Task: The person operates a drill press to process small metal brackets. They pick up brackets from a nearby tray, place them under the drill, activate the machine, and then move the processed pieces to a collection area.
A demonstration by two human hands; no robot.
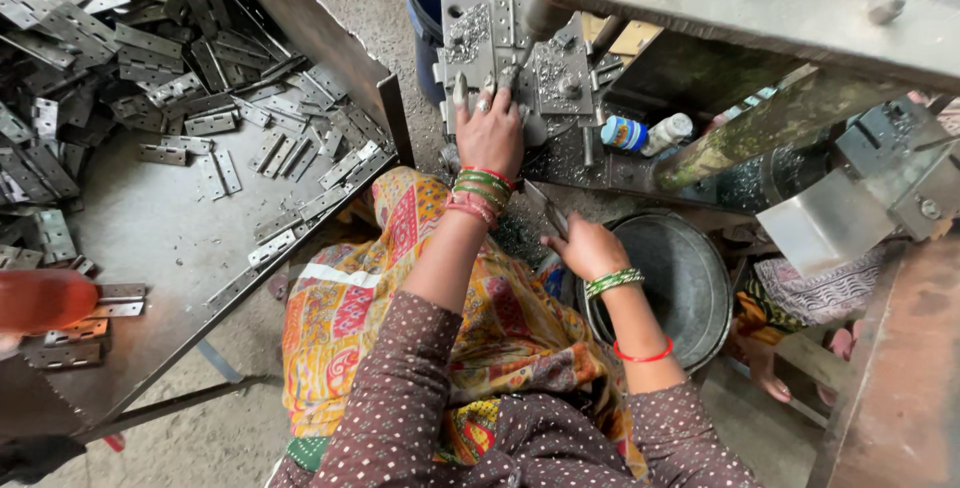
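Under the ram of the press, on its die block [515, 53], the left hand [490, 128] lies flat with fingers spread, pressing something small against the metal; I can't make out the piece beneath them. Below and to the right of the block, the right hand [590, 248] is closed around a flat metal strip [545, 210], just above the rim of a steel basin [690, 288].

The worry is plain: those fingertips sit right in the die, so a stroke of the ram would catch them, and the loose swarf around could cut.

Left of the block, a tray [150, 238] heaped with hinges runs out of view. The press's upper body is cut off too.
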